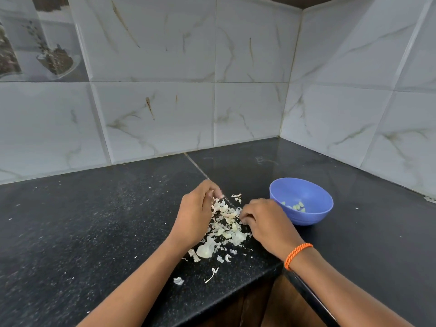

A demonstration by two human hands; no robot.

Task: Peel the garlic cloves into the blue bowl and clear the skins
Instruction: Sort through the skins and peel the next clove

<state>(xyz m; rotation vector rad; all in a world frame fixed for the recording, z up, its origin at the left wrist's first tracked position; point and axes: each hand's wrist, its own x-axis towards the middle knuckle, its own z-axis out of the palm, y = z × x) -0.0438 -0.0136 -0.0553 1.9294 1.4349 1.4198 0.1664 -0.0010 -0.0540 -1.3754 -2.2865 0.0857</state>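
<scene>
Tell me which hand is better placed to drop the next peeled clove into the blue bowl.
Probably the right hand. It sits right beside the blue bowl, while the left hand is across the garlic skins, farther from it.

Both forearms bare, entering from the bottom edge and converging toward centre frame. Left hand (194, 214) sits centre, back of hand to camera, fingers curled inward toward the right, fingertips bunched at its upper right; whether they pinch anything cannot be told. Right hand (265, 220) lies just right of it, knuckles up, fingers curled under toward the left. Hands close together, not touching. Orange cord bracelet (297, 254) on right wrist.
</scene>
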